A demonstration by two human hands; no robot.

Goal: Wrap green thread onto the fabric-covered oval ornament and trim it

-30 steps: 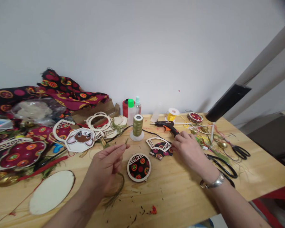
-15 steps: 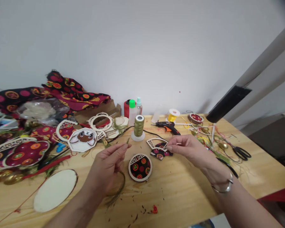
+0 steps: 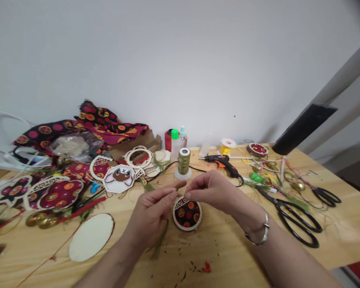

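Observation:
My left hand (image 3: 151, 210) pinches the top of an olive-green thread tassel (image 3: 160, 242), whose strands hang below the palm. Close beside it, my right hand (image 3: 213, 190) is closed in a pinch; whatever is between those fingertips is too fine to make out. Both sets of fingertips nearly meet above a round pendant (image 3: 187, 215) with a pale wooden rim and dark flowered fabric, lying on the table. Behind the hands stands a spool of olive-green thread (image 3: 184, 162). The fan-shaped piece is hidden behind my right hand.
A hot glue gun (image 3: 220, 160) and a yellow thread spool (image 3: 226, 147) lie farther back. Large black-handled scissors (image 3: 300, 220) rest at the right. On the left are a white oval disc (image 3: 91, 237), a sheep-face piece (image 3: 119, 179) and bunched fabric (image 3: 108, 128).
My right hand has moved left to meet my left hand over the round pendant. The view has shifted leftward, and the large scissors now show fully on the right.

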